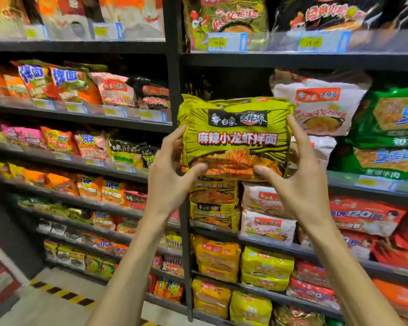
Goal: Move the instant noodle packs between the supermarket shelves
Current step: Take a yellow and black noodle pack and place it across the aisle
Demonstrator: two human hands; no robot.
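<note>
A yellow-green instant noodle multipack (pixel 236 135) with black and red lettering is held upright in front of the right shelf unit. My left hand (pixel 172 175) grips its lower left edge, thumb on the front. My right hand (pixel 297 177) grips its right side, fingers up the edge and thumb on the lower front. Behind the pack, the shelf bay (pixel 222 83) is dark and looks empty. Two matching yellow-green packs (pixel 214 201) are stacked on the shelf just below.
White noodle packs (pixel 320 104) sit to the right of the dark bay and green packs (pixel 391 132) further right. A black upright post (pixel 174 90) divides the two shelf units. The left unit (pixel 80 118) holds several rows of mixed packs. Striped floor tape (pixel 61 295) lies below.
</note>
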